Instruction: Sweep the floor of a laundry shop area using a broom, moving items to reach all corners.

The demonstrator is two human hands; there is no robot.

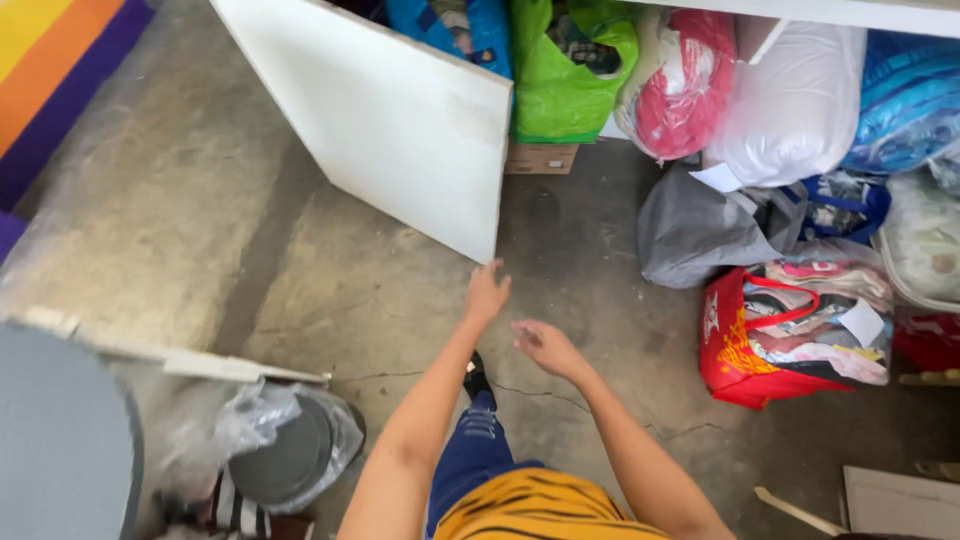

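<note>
Reaching forward over the cracked concrete floor [340, 290], the left hand [487, 294] hangs just below the lower corner of the open white cupboard door [400, 120], fingers loosely together and holding nothing; whether it touches the door I cannot tell. The right hand [546, 346] hovers beside it, empty, fingers slightly spread and blurred. A red bag of folded clothes [790, 335] sits to the right, a grey bag [700, 230] behind it, a green bag [565, 85] inside the cupboard
</note>
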